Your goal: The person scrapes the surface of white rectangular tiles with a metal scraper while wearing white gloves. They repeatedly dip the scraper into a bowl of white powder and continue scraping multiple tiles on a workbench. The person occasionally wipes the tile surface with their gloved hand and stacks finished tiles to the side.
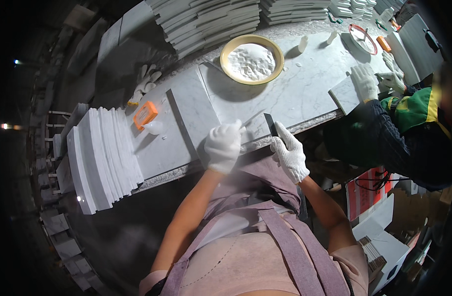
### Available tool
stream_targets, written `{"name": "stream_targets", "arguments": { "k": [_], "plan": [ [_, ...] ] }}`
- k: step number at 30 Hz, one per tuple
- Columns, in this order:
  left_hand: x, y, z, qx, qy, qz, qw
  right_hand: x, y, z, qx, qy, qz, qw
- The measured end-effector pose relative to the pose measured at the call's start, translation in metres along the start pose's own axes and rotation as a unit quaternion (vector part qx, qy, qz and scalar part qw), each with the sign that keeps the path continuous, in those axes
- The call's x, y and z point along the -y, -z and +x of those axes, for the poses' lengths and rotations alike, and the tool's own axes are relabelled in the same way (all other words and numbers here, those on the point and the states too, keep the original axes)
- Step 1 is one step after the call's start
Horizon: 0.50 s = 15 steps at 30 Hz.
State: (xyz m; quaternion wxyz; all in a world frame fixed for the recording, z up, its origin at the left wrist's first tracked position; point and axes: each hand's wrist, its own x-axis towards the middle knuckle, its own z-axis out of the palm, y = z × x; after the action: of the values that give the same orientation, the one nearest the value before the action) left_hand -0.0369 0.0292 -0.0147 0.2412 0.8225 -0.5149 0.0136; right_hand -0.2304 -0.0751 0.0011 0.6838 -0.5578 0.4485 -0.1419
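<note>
My left hand (pixel 223 148), in a white knit glove, is curled closed at the near edge of a grey-veined marble tile (pixel 189 101). Whatever its fingers hold, if anything, is hidden. To the right, my gloved right hand (pixel 291 157) grips a dark, flat, narrow blade like a scraper (pixel 270 124), held upright near the worktop's front edge. Beyond both hands sits a yellow-rimmed bowl (pixel 225 54) of white powder (pixel 250 61).
Thin stone tiles stand stacked at left (pixel 105 158) and at the back (pixel 206 24). An orange box (pixel 145 114) and spare white gloves (pixel 146 83) lie on the left. At right, a co-worker's gloved hand (pixel 365 83) rests on another tile (pixel 345 93), near a red-rimmed bowl (pixel 351 35).
</note>
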Motion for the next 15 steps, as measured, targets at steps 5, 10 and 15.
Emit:
{"name": "stream_targets", "arguments": {
  "k": [5,10,15],
  "plan": [
    [-0.023,0.010,-0.005,-0.040,0.096,-0.127,0.986,0.009,-0.007,0.003,-0.020,0.024,0.108,0.994],
    [-0.033,0.015,-0.003,0.097,0.014,-0.056,0.994,0.019,-0.010,-0.001,-0.017,0.052,0.154,0.986],
    [-0.014,0.027,0.018,-0.044,0.008,0.003,0.999,0.030,-0.003,-0.006,-0.017,0.056,0.134,0.989]
  ]
}}
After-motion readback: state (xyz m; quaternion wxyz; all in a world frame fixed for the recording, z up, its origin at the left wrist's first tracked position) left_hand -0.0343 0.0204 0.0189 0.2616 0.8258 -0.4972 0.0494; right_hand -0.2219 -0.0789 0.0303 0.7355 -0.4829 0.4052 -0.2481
